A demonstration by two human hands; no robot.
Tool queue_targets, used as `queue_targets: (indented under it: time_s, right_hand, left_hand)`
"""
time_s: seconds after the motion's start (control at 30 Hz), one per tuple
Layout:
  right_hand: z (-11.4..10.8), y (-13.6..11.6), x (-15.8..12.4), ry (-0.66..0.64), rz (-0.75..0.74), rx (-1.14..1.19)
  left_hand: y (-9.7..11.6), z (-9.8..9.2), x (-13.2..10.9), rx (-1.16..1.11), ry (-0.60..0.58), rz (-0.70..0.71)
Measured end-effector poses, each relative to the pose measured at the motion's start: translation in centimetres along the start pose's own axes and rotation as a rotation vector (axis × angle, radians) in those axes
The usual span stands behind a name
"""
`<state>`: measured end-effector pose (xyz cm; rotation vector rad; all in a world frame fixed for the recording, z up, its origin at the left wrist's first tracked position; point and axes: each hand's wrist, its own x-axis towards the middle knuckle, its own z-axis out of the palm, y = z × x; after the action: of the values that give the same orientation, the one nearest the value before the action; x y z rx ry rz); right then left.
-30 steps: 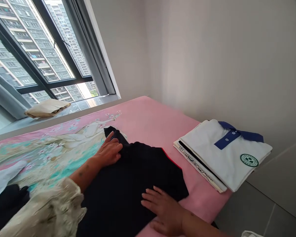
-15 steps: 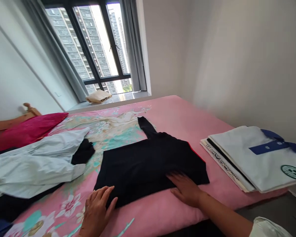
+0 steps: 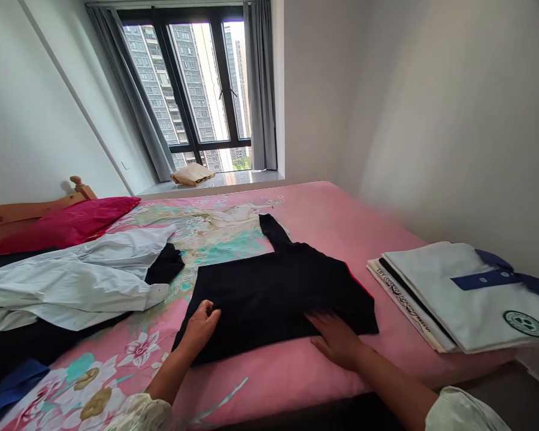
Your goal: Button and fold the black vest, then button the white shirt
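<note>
A black shirt with a thin red line at its neck edge lies spread on the bed, partly folded. One sleeve sticks out on the far side. My left hand is at the hem end on the left, fingers curled in and closed on the cloth; the fingertips are partly hidden. Flat on the near side of the shirt rests my right hand, fingers stretched out and slightly blurred.
A stack of folded shirts, white polo on top, sits at the bed's right corner. White garments and dark ones are heaped left, near a blue piece. Behind them lies a magenta pillow. A beige cloth bundle rests on the windowsill.
My left hand has moved forward from the shirt's near left corner onto its hem, and its fingers have curled in. My right hand stays on the shirt. The view has turned slightly left.
</note>
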<state>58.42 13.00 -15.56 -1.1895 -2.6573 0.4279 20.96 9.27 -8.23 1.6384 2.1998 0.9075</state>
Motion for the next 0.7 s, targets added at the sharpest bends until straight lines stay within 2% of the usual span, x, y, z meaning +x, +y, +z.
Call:
queue_targets:
  time_s: [0.1, 0.17, 0.23, 0.3, 0.37, 0.5, 0.6, 0.7]
  right_hand:
    - [-0.3, -0.3, 0.0, -0.019, 0.020, -0.006]
    - [-0.4, -0.6, -0.1, -0.045, 0.087, -0.010]
    - [-0.4, -0.8, -0.2, -0.084, 0.171, -0.019]
    - [-0.5, -1.1, -0.3, -0.106, 0.208, -0.035]
    - [-0.5, -1.2, -0.3, -0.093, 0.205, -0.048]
    - [-0.3, -1.2, -0.3, -0.070, 0.197, -0.048]
    - [-0.2, -1.2, -0.2, -0.075, 0.200, -0.064]
    - [0.0, -1.3, -0.3, -0.100, 0.218, -0.089]
  left_hand:
    - [1.7, -1.7, -0.2, -0.166, 0.046, 0.010]
    - [2.3, -3.6, -0.5, -0.316, 0.071, -0.048]
    - [2.0, -5.3, -0.6, -0.416, 0.091, -0.145]
    - [0.7, -6.3, -0.6, -0.410, 0.100, -0.203]
    - [-1.3, -6.2, -0.5, -0.357, 0.086, -0.206]
    - [-5.0, -3.8, -1.3, -0.241, 0.044, -0.183]
    - [-6.4, -2.2, -2.3, -0.154, 0.049, -0.147]
    - [-6.7, -1.9, -2.6, -0.139, 0.052, -0.145]
